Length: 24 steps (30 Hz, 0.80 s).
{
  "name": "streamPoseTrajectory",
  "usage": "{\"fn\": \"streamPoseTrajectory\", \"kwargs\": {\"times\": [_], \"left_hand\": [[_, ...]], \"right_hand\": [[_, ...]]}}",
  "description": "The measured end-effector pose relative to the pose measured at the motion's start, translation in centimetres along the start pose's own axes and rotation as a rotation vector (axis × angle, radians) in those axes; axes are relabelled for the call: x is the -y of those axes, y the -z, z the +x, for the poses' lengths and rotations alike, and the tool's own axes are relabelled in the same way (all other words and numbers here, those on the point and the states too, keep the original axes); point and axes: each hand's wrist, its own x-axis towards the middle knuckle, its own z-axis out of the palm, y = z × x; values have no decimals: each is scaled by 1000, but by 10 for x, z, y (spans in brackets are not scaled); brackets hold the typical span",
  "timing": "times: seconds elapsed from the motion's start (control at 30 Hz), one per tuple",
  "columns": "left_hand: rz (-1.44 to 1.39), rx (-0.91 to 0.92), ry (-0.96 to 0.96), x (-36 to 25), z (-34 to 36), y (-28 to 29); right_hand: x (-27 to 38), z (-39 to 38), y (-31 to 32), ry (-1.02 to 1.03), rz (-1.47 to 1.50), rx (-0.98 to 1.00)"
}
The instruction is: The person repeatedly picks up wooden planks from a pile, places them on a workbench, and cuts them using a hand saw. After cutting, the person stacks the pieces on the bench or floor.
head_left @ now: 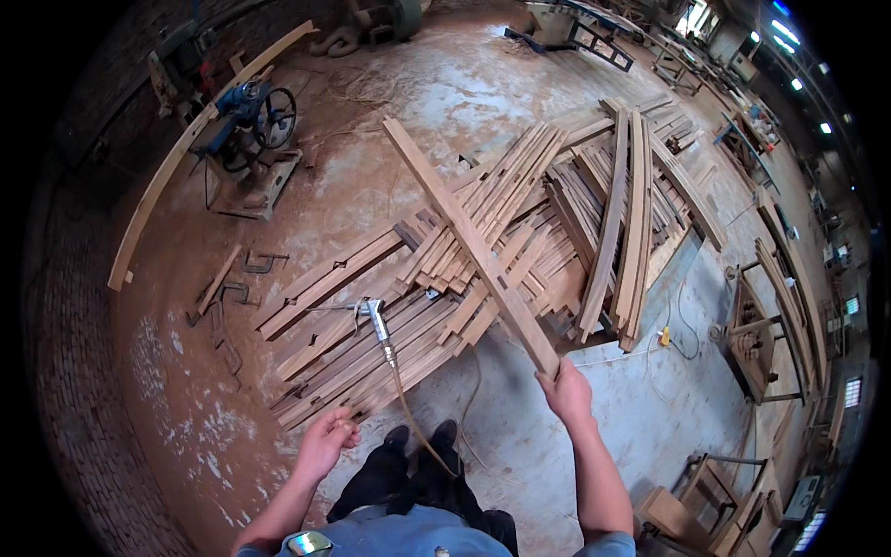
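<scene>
Fingers of my right hand (566,390) are closed around the near end of a long wooden plank (473,243), which rises away from my grip and slants up and to the left over the heap of wooden slats (520,223) on the floor. My left hand (325,441) hangs lower and to the left, loosely curled; I cannot tell whether it grips anything, though it sits just beside the near ends of the slats and close to the hose (408,418) that runs up to an air gun (374,316) lying on the pile. By my judgement, I am mid-lift, drawing one board clear of the stack. The next move calls for steadying the far end, which overhangs the pile well beyond my reach. Open concrete floor (640,399) lies to the right of my gripping hand; a blue machine (243,121) stands well apart on the far left, and a wooden rack (756,334) bounds the right.
</scene>
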Motion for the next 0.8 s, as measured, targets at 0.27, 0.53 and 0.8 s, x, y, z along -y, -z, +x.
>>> {"fn": "streamPoseTrajectory", "kwargs": {"times": [0.27,0.53,0.8], "left_hand": [[97,460,-105,-69,34,-48],[21,654,-448,-121,-4,-170],[375,1290,-407,-93,-129,-236]], "right_hand": [[23,-132,4,-192,725,209],[95,-268,-50,-345,805,-226],[64,-449,33,-453,-82,-937]]}}
